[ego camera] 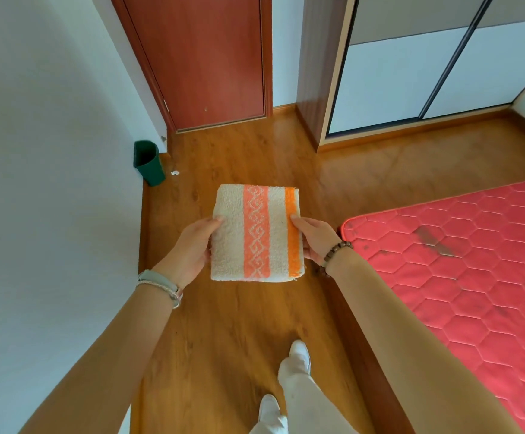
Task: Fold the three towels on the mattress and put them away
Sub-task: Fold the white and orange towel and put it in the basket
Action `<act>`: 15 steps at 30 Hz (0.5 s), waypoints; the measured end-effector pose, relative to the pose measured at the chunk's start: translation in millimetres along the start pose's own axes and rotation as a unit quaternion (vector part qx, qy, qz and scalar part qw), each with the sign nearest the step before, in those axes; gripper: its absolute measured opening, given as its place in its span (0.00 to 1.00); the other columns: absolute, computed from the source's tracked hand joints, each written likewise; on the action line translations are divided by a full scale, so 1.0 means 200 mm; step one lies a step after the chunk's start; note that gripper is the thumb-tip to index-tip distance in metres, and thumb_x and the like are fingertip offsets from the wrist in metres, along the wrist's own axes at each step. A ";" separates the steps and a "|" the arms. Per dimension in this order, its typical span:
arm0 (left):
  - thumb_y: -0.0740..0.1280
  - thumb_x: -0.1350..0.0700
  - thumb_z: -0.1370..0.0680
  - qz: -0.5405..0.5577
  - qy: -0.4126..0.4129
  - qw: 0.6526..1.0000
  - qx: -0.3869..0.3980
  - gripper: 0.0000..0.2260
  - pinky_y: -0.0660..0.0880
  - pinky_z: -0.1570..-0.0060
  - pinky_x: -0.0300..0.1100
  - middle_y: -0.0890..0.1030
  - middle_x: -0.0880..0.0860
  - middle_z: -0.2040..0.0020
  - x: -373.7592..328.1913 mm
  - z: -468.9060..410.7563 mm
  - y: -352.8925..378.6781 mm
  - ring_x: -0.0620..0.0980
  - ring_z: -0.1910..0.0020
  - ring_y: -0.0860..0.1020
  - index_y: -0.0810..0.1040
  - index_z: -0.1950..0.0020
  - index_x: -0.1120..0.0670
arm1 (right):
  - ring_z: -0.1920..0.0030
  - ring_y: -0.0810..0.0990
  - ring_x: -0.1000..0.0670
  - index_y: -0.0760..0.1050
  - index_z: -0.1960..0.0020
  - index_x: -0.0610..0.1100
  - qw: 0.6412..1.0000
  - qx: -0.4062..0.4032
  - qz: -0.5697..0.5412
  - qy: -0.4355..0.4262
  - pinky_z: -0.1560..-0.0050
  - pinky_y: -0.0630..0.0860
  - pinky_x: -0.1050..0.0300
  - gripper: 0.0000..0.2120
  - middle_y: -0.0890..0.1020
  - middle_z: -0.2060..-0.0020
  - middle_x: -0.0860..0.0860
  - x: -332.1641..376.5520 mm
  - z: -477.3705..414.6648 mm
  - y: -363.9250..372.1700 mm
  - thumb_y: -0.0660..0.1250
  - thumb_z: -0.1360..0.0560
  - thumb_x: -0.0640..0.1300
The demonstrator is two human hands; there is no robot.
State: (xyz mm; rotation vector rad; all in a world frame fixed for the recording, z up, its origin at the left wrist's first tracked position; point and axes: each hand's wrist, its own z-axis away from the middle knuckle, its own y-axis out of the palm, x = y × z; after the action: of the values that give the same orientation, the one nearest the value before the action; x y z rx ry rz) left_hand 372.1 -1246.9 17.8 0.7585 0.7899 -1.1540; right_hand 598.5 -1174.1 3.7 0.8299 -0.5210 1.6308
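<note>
White shoes (300, 355) and pale trouser legs stand on the wooden floor (229, 324), alongside the edge of the red quilted mattress (458, 261), which lies flat on the boards to the person's right and shows dark smudges. Both arms reach forward. The left hand (192, 249), with bands at the wrist, grips the left edge of a folded towel (254, 233), thumb on top. The right hand (314, 239), a bead bracelet (338, 250) on its wrist, grips the right edge the same way. The towel is a neat cream rectangle with a patterned salmon band and an orange stripe, held level in the air above the floor, clear of the mattress.

Further off, a green bin (148, 162) stands against the left wall. Its inside is dark and I cannot tell what it holds. A white scrap (175, 173) lies on the floor just beside it. Beyond are a closed reddish door (204, 57) and a wardrobe (411, 73) with its sliding doors shut.
</note>
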 end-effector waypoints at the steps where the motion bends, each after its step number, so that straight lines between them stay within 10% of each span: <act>1: 0.62 0.50 0.18 -0.004 -0.002 1.000 0.002 0.13 0.72 0.34 0.54 0.80 0.55 0.38 -0.03 -0.07 0.01 0.53 0.38 0.78 0.77 0.36 0.54 | 0.45 0.81 0.46 0.70 0.31 0.44 1.000 -0.004 -0.003 0.003 0.46 0.80 0.49 0.21 0.81 0.43 0.46 0.04 -0.05 -0.01 0.63 0.21 0.51; 15: 0.61 0.51 0.17 -0.024 -0.010 1.000 0.010 0.10 0.75 0.47 0.47 0.81 0.52 0.44 -0.57 -1.01 0.33 0.51 0.44 0.79 0.77 0.41 0.53 | 0.52 0.82 0.49 0.71 0.31 0.44 0.999 -0.026 -0.036 0.015 0.47 0.80 0.49 0.21 0.81 0.50 0.48 0.70 -0.86 -0.28 0.64 0.21 0.51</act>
State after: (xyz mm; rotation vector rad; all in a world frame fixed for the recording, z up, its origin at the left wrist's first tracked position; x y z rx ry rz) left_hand 382.0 -1005.8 16.2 0.7465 0.7842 -1.2131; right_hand 602.6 -945.9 -7.0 0.7772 -0.5044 1.5551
